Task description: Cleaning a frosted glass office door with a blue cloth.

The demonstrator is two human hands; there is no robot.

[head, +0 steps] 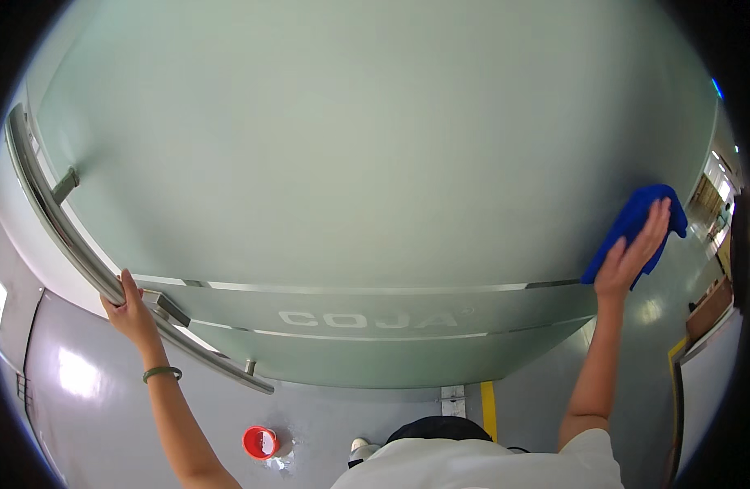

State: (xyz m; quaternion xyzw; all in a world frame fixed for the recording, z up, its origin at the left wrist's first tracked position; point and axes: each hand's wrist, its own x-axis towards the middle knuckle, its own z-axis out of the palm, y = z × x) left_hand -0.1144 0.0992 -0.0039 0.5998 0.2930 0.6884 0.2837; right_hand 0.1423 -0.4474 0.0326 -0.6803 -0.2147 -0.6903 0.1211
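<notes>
A frosted glass door [375, 153] with clear stripes and lettering fills the view before me. My left hand [132, 315] is wrapped around the long tubular metal door handle [75, 244] at the door's left side, just above the lock case [167, 307]. At the far right, my right hand [635, 250] lies with extended fingers on a blue cloth [613, 244], pressing it against the glass near the door's right edge. Part of the cloth sticks out past the fingers. The palm side is hidden.
A red bucket [260, 443] holding liquid stands on the grey floor [326, 409] at lower left, with wet spots beside it. A yellow floor line [489, 411] runs near my body. A white panel [708, 360] with a dark and yellow edge stands at right.
</notes>
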